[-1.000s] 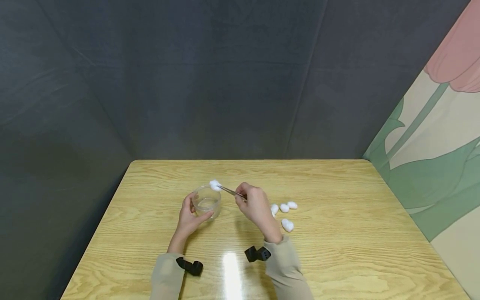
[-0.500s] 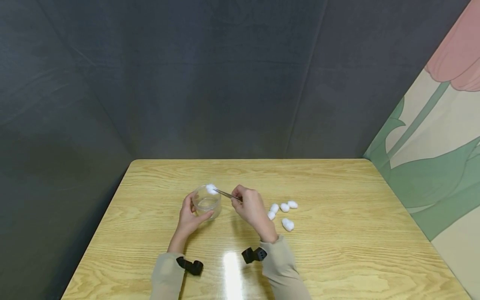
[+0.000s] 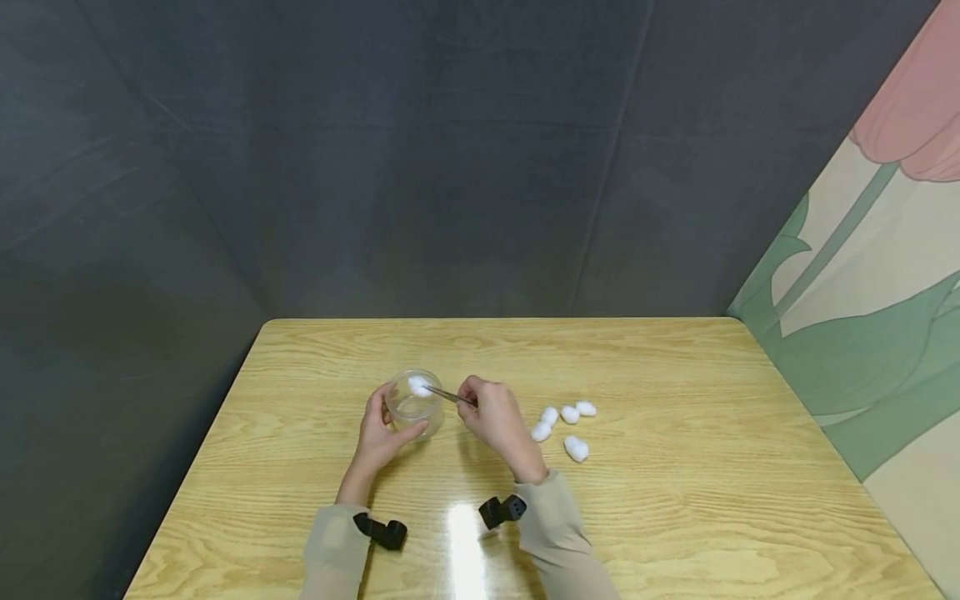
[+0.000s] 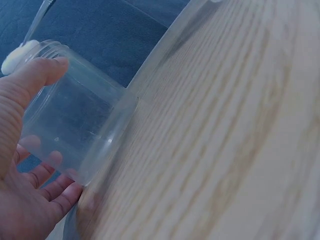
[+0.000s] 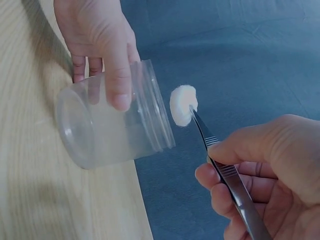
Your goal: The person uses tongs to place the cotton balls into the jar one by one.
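Note:
A clear plastic jar (image 5: 112, 125) with a threaded rim stands lidless on the table. My left hand (image 3: 378, 437) grips it, thumb on the near side and fingers round the far side, as the left wrist view also shows. My right hand (image 3: 495, 417) pinches metal tweezers (image 5: 232, 182) between thumb and fingers. A white cotton ball (image 5: 183, 105) is caught in the tweezer tips, right above the jar's mouth. Nothing shows inside the jar in the right wrist view.
Several cotton balls (image 3: 576, 448) lie on the wooden table (image 3: 712, 467) to the right of my right hand. Dark fabric (image 3: 450, 167) hangs behind the table, and a flower-patterned panel (image 3: 885, 333) stands at the right.
My right hand has moved left and slightly down, bringing the tweezers and cotton ball from the jar's back right edge to over its mouth. The left hand and jar have stayed put.

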`<state>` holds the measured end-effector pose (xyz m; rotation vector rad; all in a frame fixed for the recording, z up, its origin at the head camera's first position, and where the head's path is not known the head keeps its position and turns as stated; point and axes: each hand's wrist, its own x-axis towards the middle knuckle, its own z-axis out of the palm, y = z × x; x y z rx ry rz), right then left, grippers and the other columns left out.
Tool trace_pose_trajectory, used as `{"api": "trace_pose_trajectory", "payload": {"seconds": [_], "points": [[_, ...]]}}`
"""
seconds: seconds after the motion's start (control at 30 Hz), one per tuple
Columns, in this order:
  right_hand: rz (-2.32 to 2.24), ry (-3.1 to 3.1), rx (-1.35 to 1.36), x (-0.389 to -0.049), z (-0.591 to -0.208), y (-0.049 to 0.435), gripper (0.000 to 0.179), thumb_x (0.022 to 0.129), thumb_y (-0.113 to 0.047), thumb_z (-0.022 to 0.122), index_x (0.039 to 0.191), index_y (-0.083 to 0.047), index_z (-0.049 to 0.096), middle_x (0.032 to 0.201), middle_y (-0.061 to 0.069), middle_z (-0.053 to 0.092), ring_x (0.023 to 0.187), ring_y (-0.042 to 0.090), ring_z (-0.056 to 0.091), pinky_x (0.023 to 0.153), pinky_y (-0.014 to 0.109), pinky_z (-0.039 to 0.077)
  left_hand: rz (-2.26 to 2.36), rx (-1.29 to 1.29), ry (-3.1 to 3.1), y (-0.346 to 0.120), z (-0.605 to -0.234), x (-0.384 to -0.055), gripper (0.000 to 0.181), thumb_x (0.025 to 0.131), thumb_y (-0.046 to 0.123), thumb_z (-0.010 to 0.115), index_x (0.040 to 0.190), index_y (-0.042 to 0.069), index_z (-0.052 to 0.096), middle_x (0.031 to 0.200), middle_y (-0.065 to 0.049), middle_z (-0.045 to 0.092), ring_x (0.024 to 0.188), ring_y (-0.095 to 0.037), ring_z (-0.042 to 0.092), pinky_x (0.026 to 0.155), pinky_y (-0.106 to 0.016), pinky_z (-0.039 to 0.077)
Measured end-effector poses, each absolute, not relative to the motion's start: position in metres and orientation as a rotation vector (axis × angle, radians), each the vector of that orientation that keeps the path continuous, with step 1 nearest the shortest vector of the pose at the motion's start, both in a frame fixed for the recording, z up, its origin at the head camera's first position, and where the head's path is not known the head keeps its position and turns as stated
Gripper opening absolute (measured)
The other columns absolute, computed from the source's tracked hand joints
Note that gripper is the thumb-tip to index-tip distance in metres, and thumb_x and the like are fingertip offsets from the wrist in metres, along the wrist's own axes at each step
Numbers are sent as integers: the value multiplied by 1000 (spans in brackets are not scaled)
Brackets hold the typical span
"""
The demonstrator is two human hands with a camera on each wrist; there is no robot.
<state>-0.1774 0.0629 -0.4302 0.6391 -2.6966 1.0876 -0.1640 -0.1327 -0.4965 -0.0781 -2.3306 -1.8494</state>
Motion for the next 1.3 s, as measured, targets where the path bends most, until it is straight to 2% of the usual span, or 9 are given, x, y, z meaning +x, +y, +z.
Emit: {"api": "trace_pose_trajectory", "payload": {"seconds": [0.17,0.37,0.5,0.67,0.87,1.1,1.3], "points": [[1080,-2726,628,-179,-435,61,7,82,0,65,79,-5,61,69,2,62,54,7,49,49,21,41,-1826,-68,-2324,-132,-497,-163,78,71,0,79,135,-5,34,132,-27,41,116,-42,44,92,-45,39],[1068,-2721,628,-180,-438,60,6,80,1,64,78,-4,61,66,1,60,54,7,47,48,21,40,-1885,-90,-2297,-133,-499,-165,79,70,-3,78,135,-8,34,133,-31,39,117,-46,41,94,-50,36],[1068,-2729,610,-179,-440,59,4,78,0,65,79,-3,62,66,2,59,53,8,47,48,22,40,-1899,-70,-2302,-136,-513,-173,82,69,-2,80,137,-5,33,134,-28,39,119,-42,42,95,-49,35],[1066,-2749,581,-178,-439,59,5,80,-3,67,81,-4,62,69,3,61,55,9,48,49,24,41,-1850,-59,-2343,-140,-528,-179,84,69,4,81,138,2,33,135,-21,40,119,-36,42,94,-47,36],[1058,-2750,566,-177,-437,60,6,80,-4,68,82,-4,62,70,4,60,56,10,48,51,25,41,-1870,-67,-2338,-141,-529,-180,85,69,7,83,139,5,33,136,-19,40,120,-34,42,95,-47,35],[1084,-2744,548,-175,-438,62,6,80,-4,68,84,-2,63,73,5,63,58,10,51,51,23,42,-1878,-68,-2352,-139,-519,-177,85,71,4,81,139,-1,31,136,-23,38,121,-38,40,96,-49,35],[1090,-2718,537,-173,-436,66,8,79,-3,69,84,-2,63,75,6,64,60,11,54,53,25,44,-1880,-71,-2315,-140,-530,-180,84,69,7,82,138,4,34,134,-19,41,119,-34,43,95,-47,36]]}}
